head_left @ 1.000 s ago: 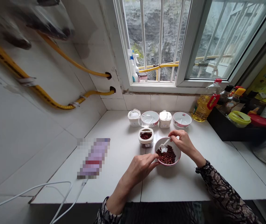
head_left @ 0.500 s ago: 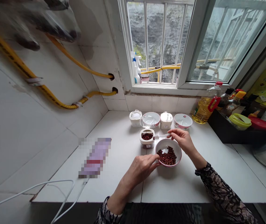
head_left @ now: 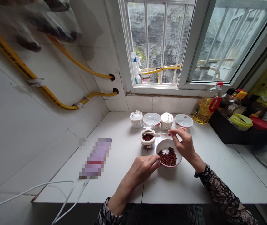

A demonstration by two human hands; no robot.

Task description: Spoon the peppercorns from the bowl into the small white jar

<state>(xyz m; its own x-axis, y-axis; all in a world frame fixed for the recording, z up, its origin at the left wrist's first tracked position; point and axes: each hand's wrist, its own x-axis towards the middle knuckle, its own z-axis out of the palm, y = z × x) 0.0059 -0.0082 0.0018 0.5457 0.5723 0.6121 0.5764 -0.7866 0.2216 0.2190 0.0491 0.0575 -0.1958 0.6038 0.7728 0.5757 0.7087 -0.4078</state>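
Left hand (head_left: 140, 169) grips bowl (head_left: 161, 147), peppercorns (head_left: 170, 159) remaining inside; right hand (head_left: 185, 145) pinches spoon (head_left: 163, 134), seasoning jar (head_left: 147, 145) to its left already containing some.

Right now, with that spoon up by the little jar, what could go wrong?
The spoon is at or near the rim of the jar, so it might catch there and drop anything it carries; I can't make out a load. The left grip holds the bowl only at its left side, so a bump could tip it and spill the dark red bits.
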